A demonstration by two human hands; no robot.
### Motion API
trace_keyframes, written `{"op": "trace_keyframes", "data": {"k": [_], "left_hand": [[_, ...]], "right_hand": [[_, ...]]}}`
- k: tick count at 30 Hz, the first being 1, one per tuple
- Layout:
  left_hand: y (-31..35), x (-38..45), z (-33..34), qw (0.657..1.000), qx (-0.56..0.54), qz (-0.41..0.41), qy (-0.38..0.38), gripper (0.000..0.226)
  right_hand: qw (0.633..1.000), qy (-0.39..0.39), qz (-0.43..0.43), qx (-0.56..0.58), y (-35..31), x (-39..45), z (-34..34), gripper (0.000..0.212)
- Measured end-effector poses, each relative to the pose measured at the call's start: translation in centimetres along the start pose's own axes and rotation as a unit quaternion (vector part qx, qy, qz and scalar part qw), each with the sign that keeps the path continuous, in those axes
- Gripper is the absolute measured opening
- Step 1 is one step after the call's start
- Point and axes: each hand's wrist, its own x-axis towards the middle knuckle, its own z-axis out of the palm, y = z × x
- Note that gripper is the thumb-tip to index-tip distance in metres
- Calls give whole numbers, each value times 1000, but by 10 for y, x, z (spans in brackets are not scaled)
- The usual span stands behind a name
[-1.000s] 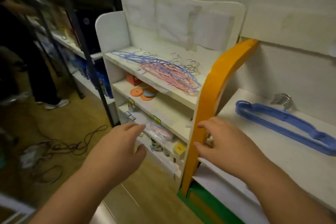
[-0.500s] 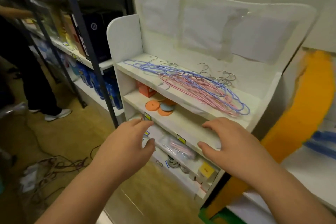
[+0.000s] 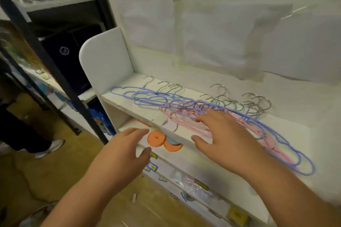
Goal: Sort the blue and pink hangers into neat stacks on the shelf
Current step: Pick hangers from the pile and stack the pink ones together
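Observation:
A tangled pile of hangers lies on the top shelf (image 3: 299, 131) of a white rack. Blue hangers (image 3: 147, 97) spread to the left and loop round the far right, while pink hangers (image 3: 186, 121) lie mixed in the middle. Their metal hooks (image 3: 254, 103) point toward the back wall. My right hand (image 3: 223, 134) hovers over the pink hangers with fingers spread, holding nothing. My left hand (image 3: 121, 151) is lower, in front of the second shelf, fingers relaxed and empty.
Orange and blue discs (image 3: 156, 139) lie on the second shelf. Lower shelves hold plastic-wrapped goods (image 3: 191, 186) with yellow labels. A dark metal rack post (image 3: 60, 79) stands to the left. Another person's leg and shoe (image 3: 49, 148) are on the floor at left.
The view has swung left and closer to the white rack. My right hand has risen from the shelf front to above the pink hangers; my left hand has moved up toward the second shelf.

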Motion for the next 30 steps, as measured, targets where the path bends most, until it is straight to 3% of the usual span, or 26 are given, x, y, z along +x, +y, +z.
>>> {"op": "trace_keyframes", "data": {"k": [9,13,17,22,30], "left_hand": [[-43,136,27,988,-41,128,-71,54],[-72,207,36,980,27,188,-54,64],[-90,266,44,957,35,236,-163,84],[-92,299,55,911,11,329,-248,78],[-87,320,58,896,6,349,-275,82]], "right_hand": [[994,10,111,-19,8,61,20,46],[988,27,150,-19,-2,82,25,41],[982,43,184,-26,-14,103,32,39],[978,35,205,-27,-27,116,48,36],[966,67,246,-35,-23,112,47,43]]}}
